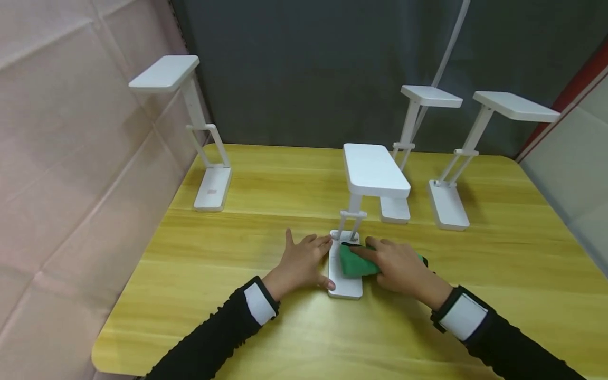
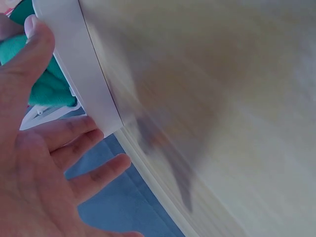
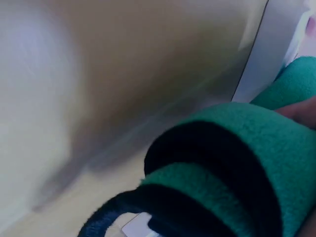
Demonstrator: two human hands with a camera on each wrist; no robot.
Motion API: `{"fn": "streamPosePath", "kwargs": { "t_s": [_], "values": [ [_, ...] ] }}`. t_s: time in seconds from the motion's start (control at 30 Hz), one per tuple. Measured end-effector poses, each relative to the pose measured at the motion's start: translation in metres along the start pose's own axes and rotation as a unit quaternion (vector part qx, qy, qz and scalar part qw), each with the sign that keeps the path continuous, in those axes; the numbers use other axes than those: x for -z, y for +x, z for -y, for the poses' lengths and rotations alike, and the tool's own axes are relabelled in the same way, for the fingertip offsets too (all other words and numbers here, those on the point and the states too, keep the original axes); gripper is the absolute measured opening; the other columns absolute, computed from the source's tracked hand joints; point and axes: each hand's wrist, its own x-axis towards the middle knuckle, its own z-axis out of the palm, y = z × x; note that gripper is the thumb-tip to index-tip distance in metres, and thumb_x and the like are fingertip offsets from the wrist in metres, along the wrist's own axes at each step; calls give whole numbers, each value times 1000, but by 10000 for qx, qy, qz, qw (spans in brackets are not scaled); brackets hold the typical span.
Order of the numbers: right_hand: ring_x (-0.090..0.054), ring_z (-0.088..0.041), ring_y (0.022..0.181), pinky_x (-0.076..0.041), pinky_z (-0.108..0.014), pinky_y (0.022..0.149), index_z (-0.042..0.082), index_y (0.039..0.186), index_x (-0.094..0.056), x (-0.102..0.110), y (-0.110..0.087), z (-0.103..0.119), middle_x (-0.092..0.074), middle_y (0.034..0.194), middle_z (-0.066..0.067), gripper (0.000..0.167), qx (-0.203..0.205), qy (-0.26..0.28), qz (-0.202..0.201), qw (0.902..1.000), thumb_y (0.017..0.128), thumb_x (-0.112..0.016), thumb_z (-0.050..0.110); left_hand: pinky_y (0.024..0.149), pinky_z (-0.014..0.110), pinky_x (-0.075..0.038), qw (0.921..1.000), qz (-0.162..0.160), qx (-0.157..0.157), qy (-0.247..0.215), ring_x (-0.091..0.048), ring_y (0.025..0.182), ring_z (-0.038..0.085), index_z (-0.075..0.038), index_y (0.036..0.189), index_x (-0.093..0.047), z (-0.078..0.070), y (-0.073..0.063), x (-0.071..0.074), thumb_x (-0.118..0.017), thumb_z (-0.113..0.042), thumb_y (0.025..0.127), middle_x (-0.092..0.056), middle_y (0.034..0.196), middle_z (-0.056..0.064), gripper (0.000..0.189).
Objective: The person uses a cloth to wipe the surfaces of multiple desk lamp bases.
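In the head view a white folding desk lamp (image 1: 377, 168) stands near the middle of the table, its flat head raised above its base (image 1: 345, 285). My left hand (image 1: 300, 265) is beside the base with fingers spread. Its thumb rests on the base's near left corner and fingertips touch the left edge, as the left wrist view shows too. My right hand (image 1: 402, 268) holds a bunched green cloth (image 1: 352, 263) with black trim, its index finger pressing it onto the base. In the right wrist view the fuzzy cloth (image 3: 291, 143) fills the lower right and hides most of the fingers.
Three similar white lamps stand farther back: one lamp (image 1: 166, 74) at left, another lamp (image 1: 432, 97) behind the middle one, and a third lamp (image 1: 516, 106) at right. The wooden table (image 1: 266, 332) ends at a dark curtain (image 1: 294, 74). A pale padded wall (image 1: 62, 200) borders the left.
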Motion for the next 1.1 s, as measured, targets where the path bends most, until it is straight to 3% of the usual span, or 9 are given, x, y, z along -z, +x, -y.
{"fn": "streamPosePath", "kwargs": {
  "t_s": [0.3,0.4,0.5,0.57,0.7,0.87,1.1],
  "values": [
    [-45,-5,68,-35,-21,48,27,124,-66,11,-37,21,-57,100,4,71,765,840,515,9922,59,-63,-4,99,75,-11,9999,-116,11,35,-40,132,27,-10,144,-44,-2,-2,2,-74,-65,64,-40,148,0,102],
    [-43,-3,66,-35,-19,48,29,123,-66,16,-39,22,-57,102,7,75,897,1358,629,9847,58,-58,-8,99,75,-10,9999,-96,36,3,-40,132,27,-10,144,-44,-1,-2,3,-74,-65,63,-40,148,0,102],
    [-45,-5,68,-36,-19,50,26,124,-66,23,-29,18,-58,104,3,76,770,1593,407,9834,57,-56,-8,99,75,-9,9999,-98,22,-70,-40,133,28,-11,144,-43,0,-2,0,-74,-64,64,-40,148,0,102],
    [-46,-7,68,-36,-20,49,23,125,-65,25,-17,14,-58,104,-1,73,568,1395,100,9885,59,-58,-7,100,75,-8,9999,-94,14,-116,-39,133,28,-11,144,-43,0,-2,-1,-74,-64,64,-39,149,0,102],
    [-50,-14,66,-34,-21,41,20,127,-64,14,9,12,-59,104,-9,65,237,373,-381,9983,66,-65,0,100,74,-7,9996,-29,54,-278,-38,133,28,-12,143,-45,-1,-1,-4,-73,-65,64,-38,149,0,100],
    [-52,-16,61,-31,-20,36,22,122,-68,0,21,17,-60,105,-10,58,101,-276,-239,9993,66,-73,8,100,74,-6,9992,-53,48,-385,-38,133,29,-13,142,-47,-2,0,-6,-74,-65,64,-38,149,0,97],
    [-48,-11,61,-31,-23,41,27,119,-69,12,8,29,-60,98,-4,61,559,63,255,9981,62,-69,4,100,74,-11,9998,-202,-24,82,-40,132,26,-12,143,-45,1,1,-5,-79,-52,71,-39,148,-1,89]
  ]
}}
